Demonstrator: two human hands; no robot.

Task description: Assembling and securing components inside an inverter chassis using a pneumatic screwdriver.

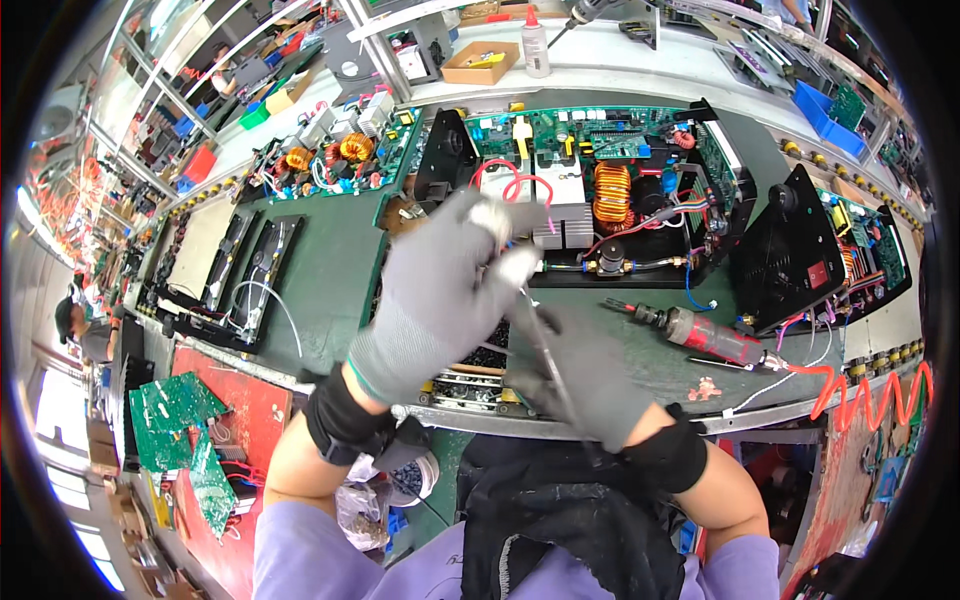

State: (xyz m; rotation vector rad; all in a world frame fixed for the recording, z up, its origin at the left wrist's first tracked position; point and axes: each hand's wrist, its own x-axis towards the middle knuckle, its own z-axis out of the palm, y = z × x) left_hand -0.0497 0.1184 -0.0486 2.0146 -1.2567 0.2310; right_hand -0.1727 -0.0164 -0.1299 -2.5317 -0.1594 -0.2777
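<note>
**Bright bench, bent edges**

Even, bright light fills the scene with only faint shadows. Daylight burns out the window strip along the far left rim. The grey knit-gloved left hand (440, 290) is smeared by motion blur, its fingertips glaring white. Fisheye distortion curves the long green workbench (330, 270), and black vignette closes the corners.

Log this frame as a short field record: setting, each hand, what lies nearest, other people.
setting: green conveyor bench carrying open electronic units
left hand: grey glove, raised over the open unit, fingers closed near red wires
right hand: grey glove, gripping a thin dark rod-like tool
nearest: red pneumatic screwdriver lying on the bench, with coiled orange hose
left side: loose green circuit boards
other people: one person at far left
</note>
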